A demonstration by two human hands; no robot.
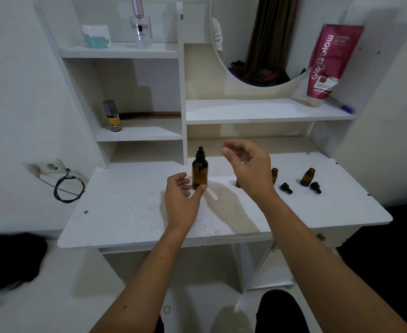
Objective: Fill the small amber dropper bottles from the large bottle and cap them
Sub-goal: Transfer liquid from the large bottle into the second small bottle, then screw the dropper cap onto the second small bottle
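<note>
The large amber bottle stands upright on the white table with its black dropper cap on. My left hand hovers just in front of its base, fingers loosely curled, thumb tip by the bottom of the bottle, holding nothing. My right hand is raised to the right of the bottle, fingers loosely curled and empty. One small amber bottle peeks out behind that hand, and another stands uncapped further right. Two black dropper caps lie beside them. A small white stick lies near the big bottle.
Shelves rise behind the table, holding a yellow spray can, a perfume bottle and a pink tube beside a round mirror. A wall socket with a black cable is at the left. A black cloth lies lower left.
</note>
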